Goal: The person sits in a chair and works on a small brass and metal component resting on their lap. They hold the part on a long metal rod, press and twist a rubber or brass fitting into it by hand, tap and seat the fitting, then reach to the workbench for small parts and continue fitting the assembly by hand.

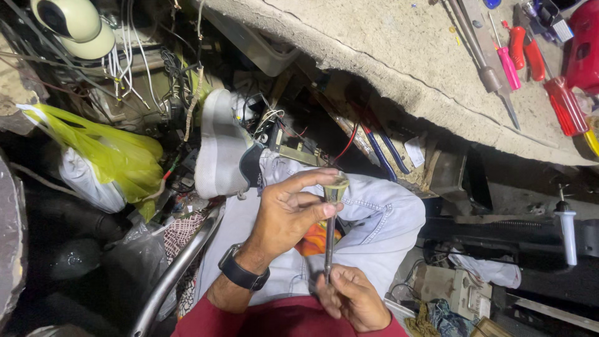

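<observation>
- Head view looks down on a seated person's lap, where the left hand [284, 215] and the right hand [352, 298] hold one screwdriver [331, 234] upright between them, over the light jeans [380, 218].
- Left hand: fingers curled partly closed, thumb and fingertips pinching the screwdriver's pale, translucent handle [336, 184] at the top. A dark wristwatch [242, 269] sits on that wrist.
- Right hand: closed loosely around the lower end of the metal shaft; the tip is hidden in the fingers, so I cannot tell whether anything small is held against it.
- Doing this well, as I judge it: keep the shaft steady and vertical, let the upper hand do any turning with fingertips only, and let the lower hand act as a guide rather than a clamp, so the tip does not slip toward the palm.
- An orange thing [318, 240] lies on the lap just behind the shaft; what it is cannot be made out.
- Surroundings are crowded: a white shoe [218, 150] on the raised foot, a yellow-green plastic bag [106, 150] to the left, tangled white cables [134, 56] above it.
- On the rough table [374, 43], well apart from the hands, lie red-handled screwdrivers [564, 106], a pink-handled screwdriver [506, 62] and a long grey tool [483, 62].
</observation>
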`<action>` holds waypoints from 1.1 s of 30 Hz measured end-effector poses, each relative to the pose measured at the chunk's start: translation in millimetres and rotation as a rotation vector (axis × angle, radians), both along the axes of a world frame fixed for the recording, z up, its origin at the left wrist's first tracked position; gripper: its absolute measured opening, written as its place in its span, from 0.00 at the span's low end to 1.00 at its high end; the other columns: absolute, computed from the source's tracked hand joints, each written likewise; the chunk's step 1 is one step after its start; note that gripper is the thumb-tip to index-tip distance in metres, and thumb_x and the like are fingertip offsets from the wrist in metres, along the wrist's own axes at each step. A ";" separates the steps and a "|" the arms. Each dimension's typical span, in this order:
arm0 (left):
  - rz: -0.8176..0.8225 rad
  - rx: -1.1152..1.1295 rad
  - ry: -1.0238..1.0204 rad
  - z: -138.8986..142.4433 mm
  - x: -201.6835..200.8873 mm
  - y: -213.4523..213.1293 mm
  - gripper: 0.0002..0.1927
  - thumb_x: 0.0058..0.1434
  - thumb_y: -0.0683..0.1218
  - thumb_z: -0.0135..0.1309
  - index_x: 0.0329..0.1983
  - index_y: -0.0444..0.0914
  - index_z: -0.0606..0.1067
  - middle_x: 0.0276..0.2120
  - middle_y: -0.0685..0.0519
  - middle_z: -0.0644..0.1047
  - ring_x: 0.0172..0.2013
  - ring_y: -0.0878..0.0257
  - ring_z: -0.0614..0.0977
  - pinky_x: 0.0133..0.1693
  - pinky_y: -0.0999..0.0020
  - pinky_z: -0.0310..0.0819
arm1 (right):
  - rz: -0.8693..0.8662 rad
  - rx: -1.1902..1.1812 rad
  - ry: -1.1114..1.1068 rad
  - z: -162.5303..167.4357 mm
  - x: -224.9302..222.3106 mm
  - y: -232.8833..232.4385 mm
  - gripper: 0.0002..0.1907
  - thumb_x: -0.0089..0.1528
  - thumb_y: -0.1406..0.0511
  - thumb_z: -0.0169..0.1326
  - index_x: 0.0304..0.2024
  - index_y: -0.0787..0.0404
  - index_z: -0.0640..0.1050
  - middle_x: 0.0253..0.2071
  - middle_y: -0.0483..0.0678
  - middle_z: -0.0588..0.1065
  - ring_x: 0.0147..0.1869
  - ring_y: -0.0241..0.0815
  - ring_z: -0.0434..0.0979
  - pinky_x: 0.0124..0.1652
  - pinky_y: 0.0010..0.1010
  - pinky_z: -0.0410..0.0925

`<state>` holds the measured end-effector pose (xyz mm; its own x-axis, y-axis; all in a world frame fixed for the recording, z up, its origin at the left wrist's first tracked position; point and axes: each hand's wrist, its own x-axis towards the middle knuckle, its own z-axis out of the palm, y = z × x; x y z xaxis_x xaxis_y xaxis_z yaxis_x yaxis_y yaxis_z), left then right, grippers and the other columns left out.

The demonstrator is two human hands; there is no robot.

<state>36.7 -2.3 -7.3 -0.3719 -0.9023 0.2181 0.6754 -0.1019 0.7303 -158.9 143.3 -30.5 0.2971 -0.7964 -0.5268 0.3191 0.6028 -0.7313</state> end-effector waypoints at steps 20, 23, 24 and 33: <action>-0.596 0.180 -0.057 -15.9 -9.5 8.9 0.20 0.59 0.35 0.62 0.54 0.30 0.71 0.43 0.44 0.82 0.42 0.56 0.87 0.42 0.68 0.84 | 0.539 -1.625 1.348 111.3 -42.7 -74.7 0.32 0.43 0.67 0.63 0.53 0.52 0.82 0.47 0.47 0.73 0.43 0.44 0.78 0.40 0.34 0.71; -0.658 0.211 -0.090 -16.5 -13.4 12.1 0.20 0.59 0.36 0.61 0.53 0.31 0.71 0.41 0.44 0.82 0.40 0.56 0.88 0.40 0.69 0.83 | 0.636 -1.620 1.290 117.4 -49.2 -77.7 0.32 0.42 0.63 0.63 0.53 0.52 0.82 0.44 0.44 0.71 0.41 0.42 0.77 0.39 0.33 0.70; -0.673 0.228 -0.106 -16.9 -14.8 12.9 0.19 0.59 0.37 0.61 0.53 0.31 0.71 0.40 0.45 0.82 0.39 0.57 0.88 0.38 0.70 0.82 | 0.678 -1.629 1.287 118.9 -50.4 -79.4 0.32 0.42 0.63 0.63 0.52 0.52 0.82 0.42 0.45 0.70 0.41 0.42 0.76 0.39 0.33 0.70; -0.663 0.158 -0.157 -18.0 -18.9 23.0 0.18 0.57 0.34 0.61 0.49 0.29 0.71 0.36 0.46 0.82 0.37 0.58 0.87 0.39 0.67 0.83 | 0.805 -1.784 0.999 111.5 -52.4 -102.4 0.23 0.46 0.64 0.62 0.45 0.58 0.82 0.42 0.47 0.67 0.45 0.47 0.77 0.43 0.36 0.71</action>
